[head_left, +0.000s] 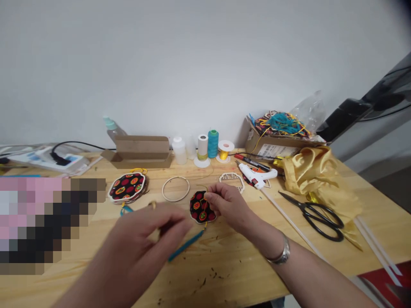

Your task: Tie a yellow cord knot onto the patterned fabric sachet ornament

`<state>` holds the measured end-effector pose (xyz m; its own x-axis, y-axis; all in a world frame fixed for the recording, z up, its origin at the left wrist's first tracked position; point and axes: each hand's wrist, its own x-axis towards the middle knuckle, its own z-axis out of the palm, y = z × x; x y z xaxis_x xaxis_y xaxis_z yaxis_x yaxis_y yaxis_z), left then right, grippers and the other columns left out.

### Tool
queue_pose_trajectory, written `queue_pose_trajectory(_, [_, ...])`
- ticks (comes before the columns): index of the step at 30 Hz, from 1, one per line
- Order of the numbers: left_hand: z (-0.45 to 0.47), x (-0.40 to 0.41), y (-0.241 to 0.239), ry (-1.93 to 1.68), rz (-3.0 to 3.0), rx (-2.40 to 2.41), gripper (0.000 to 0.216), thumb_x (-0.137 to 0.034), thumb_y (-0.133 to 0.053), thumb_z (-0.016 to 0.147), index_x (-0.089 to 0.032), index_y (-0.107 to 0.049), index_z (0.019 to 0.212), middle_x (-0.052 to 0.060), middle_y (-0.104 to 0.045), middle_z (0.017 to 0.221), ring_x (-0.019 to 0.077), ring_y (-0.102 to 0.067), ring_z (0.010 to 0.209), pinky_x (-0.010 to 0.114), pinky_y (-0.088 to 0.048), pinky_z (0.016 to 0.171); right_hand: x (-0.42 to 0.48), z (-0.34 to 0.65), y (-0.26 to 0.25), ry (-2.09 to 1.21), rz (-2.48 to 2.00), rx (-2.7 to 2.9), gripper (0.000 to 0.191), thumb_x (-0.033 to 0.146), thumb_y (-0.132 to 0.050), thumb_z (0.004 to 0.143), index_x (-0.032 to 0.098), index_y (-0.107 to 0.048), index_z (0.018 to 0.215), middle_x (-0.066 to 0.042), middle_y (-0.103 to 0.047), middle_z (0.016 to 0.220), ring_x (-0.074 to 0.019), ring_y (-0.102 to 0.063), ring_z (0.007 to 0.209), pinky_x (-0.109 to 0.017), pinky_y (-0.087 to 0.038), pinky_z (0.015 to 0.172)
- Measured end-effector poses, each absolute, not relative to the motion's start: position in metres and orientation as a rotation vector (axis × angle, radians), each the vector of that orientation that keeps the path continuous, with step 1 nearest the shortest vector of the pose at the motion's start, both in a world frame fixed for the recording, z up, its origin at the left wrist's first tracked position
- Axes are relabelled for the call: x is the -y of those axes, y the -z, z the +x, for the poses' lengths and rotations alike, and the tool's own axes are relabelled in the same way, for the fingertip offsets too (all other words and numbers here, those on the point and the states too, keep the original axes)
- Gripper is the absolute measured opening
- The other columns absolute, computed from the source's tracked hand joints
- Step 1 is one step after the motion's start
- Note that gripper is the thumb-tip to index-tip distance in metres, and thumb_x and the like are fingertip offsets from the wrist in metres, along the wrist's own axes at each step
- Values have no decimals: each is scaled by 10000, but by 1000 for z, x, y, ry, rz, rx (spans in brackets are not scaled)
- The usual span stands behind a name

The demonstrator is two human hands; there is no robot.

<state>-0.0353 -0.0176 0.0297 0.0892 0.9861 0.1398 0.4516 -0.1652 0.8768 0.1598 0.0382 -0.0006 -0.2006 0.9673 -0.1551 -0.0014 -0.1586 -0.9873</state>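
Observation:
My right hand [226, 203] pinches a yellow cord at the top edge of a small round fabric piece [201, 209], black with red and green flowers, lying on the wooden table [224, 265]. My left hand [144, 244] is closed in front of it, holding a teal tassel [186, 246] whose cord runs up to the fabric piece. A stack of similar flowered pieces [127, 187] lies to the left. A wooden ring [175, 188] sits just behind the hands.
Behind are a cardboard box [139, 152], thread spools [212, 143], white bottles, a carved wooden frame [231, 180], a white glue gun [257, 174] and a marker. Black scissors [321, 216], yellow cloth [316, 173] and glue sticks lie right. A blurred patch covers the left.

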Motion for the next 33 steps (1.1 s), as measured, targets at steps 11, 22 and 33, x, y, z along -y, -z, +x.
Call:
queue_pose_trajectory(11, [16,-18,-7,-889,1458,-1324,257,-314,-511,792,-203,-638,987,6,-681,733,139,-577,581,238,-443,531,-39,161,1,-1374,-1254,1315,138,249,-558,719,159,-500,632,56,-467,507,-63,-431,429,-169,-353,394])
queue_pose_trajectory(22, [23,-19,-3,-805,1071,-1141,187,-296,-595,740,-147,-653,837,-29,-574,568,51,-414,442,164,-306,418,-37,160,-6,-1397,-1262,1331,141,209,-571,702,157,-505,589,65,-466,465,-64,-438,401,-180,-346,391])
queue_pose_trajectory(33, [23,-18,-7,-822,1130,-1195,221,-346,-564,767,-140,-606,700,-65,-446,463,37,-328,398,154,-238,388,-39,162,1,-1347,-1280,1395,133,239,-573,703,146,-538,615,41,-494,520,-62,-417,457,-181,-343,432])
